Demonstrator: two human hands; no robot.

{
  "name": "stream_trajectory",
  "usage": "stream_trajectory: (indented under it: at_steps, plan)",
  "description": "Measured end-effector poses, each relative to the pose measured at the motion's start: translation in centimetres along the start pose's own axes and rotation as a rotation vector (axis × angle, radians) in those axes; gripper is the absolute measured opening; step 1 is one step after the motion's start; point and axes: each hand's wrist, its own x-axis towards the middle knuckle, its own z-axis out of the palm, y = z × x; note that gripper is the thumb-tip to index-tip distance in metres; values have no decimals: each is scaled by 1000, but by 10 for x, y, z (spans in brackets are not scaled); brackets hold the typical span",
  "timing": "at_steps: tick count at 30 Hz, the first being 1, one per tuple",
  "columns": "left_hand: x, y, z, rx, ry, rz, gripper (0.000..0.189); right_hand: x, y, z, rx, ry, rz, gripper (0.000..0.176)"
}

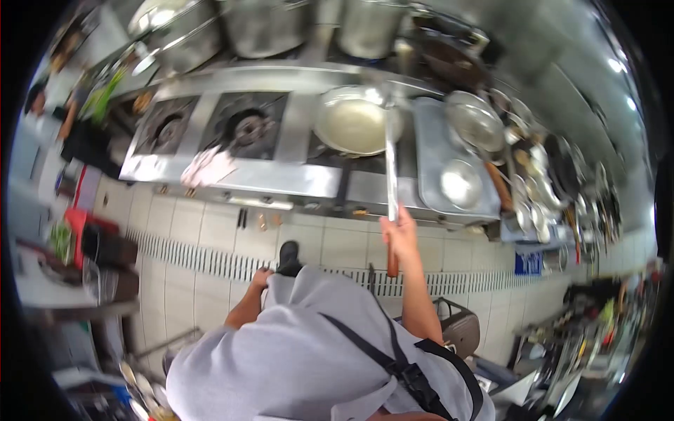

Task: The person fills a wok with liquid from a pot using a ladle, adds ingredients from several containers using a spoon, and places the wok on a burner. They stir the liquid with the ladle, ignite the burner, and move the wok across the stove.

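My right hand (401, 235) is wrapped round the long metal shaft of a ladle (391, 168), whose brown wooden end sticks out below the fist. The ladle's blurred head reaches the far right rim of a wide wok (343, 152). Pale, creamy liquid (357, 125) fills much of the wok, and a dark handle (343, 184) points from it towards me. Low at my side, my left hand (262, 278) rests near my thigh; its fingers are too small and partly hidden to read.
Bare burners (249, 129) and a pinkish cloth (209, 167) lie left of the wok. At its right, a metal tray (430, 184) carries a strainer (474, 121) and a bowl (460, 184). Large pots (265, 31) stand behind. Another person (88, 133) is at far left.
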Motion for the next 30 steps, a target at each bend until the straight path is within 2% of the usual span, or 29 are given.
stream_trajectory:
  at_steps: [1, 2, 4, 5, 7, 8, 10, 12, 13, 14, 16, 18, 19, 20, 22, 24, 25, 28, 30]
  plan:
    - [6, -18, -2, 58, 6, 120, 39, 1, -10, 9, 85, -54, 32, 57]
    - [11, -30, -5, 183, -31, 12, 46, 0, -23, 15, 264, -140, 100, 55]
    - [34, -72, -1, 169, 110, 31, 46, -9, -29, 25, 531, -305, 82, 50]
    - [54, -70, -13, 161, 116, 51, 46, -5, -34, 45, 524, -310, 61, 50]
    - [47, -65, -35, 86, -8, 5, 42, -8, -40, 84, 589, -438, 53, 46]
    - [18, -7, -60, -51, -91, -147, 37, -3, -34, 109, 596, -430, 58, 46]
    - [48, -14, -86, -78, -127, -148, 32, 27, -26, 171, 350, -210, 139, 38]
    - [77, -18, -113, 133, 65, 74, 34, 66, 6, 224, 72, -110, 168, 28]
    - [99, -23, -126, 167, 10, -8, 31, 89, 22, 245, -5, -145, 68, 25]
    - [108, -24, -145, 55, -56, 30, 25, 108, 39, 263, -85, -178, -8, 22]
    - [118, -17, -173, -187, -51, -61, 22, 142, 57, 301, -147, -63, 122, 22]
    - [116, -7, -202, -321, -88, -53, 22, 163, 74, 326, -47, -35, 145, 23]
    - [119, -10, -211, -250, -82, -136, 20, 164, 81, 335, -24, 11, 154, 23]
    - [117, -17, -221, -323, -134, -88, 19, 167, 88, 343, -53, 7, 150, 23]
    - [130, -50, -220, -290, -115, -64, 20, 176, 88, 347, -79, 13, 132, 23]
    - [136, -74, -221, -185, -216, -115, 20, 174, 90, 348, -282, 68, 38, 25]
    - [153, -108, -213, -117, -301, -45, 20, 173, 88, 342, -274, 87, 37, 25]
    - [146, -95, -200, 159, -375, -56, 19, 136, 87, 306, -744, -98, -180, 51]
    - [139, -79, -184, 257, -421, -31, 19, 89, 79, 267, -468, -318, -59, 49]
